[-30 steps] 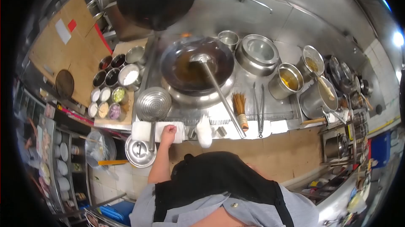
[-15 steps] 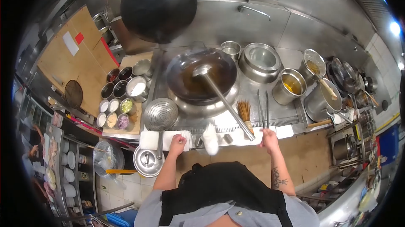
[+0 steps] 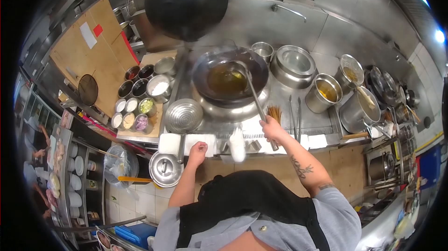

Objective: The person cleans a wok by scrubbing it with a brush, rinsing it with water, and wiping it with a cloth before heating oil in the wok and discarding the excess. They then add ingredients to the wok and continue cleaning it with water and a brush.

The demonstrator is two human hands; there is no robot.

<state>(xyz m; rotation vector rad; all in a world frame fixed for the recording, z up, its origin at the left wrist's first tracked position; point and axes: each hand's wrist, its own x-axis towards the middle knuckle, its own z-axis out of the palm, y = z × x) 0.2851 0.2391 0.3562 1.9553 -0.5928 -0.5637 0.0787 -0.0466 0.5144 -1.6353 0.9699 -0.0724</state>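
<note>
Ladle [image 3: 254,91] of metal, seen from the head view, slants from a wide dark wok [image 3: 201,71] down to the right hand [image 3: 270,128], which is closed around the lower part of its long handle. The ladle's bowl is in the wok, ahead and slightly left of that hand, amid brownish-yellow liquid [image 3: 224,80]. Just beyond the right hand, partly hidden by it, is a bristle brush [image 3: 275,112]; tongs [image 3: 299,113] lie to its right, and a metal pot [image 3: 320,100] with yellow contents stands farther right.

The left hand [image 3: 199,149] is loosely curled at the counter's front edge, by a folded white cloth [image 3: 208,141]; whether anything is inside the fingers cannot be seen. Left of it are the handle of a perforated skimmer [image 3: 184,116] and a round lid [image 3: 161,176]. A bunched white towel [image 3: 237,146] sits between the hands.
</note>
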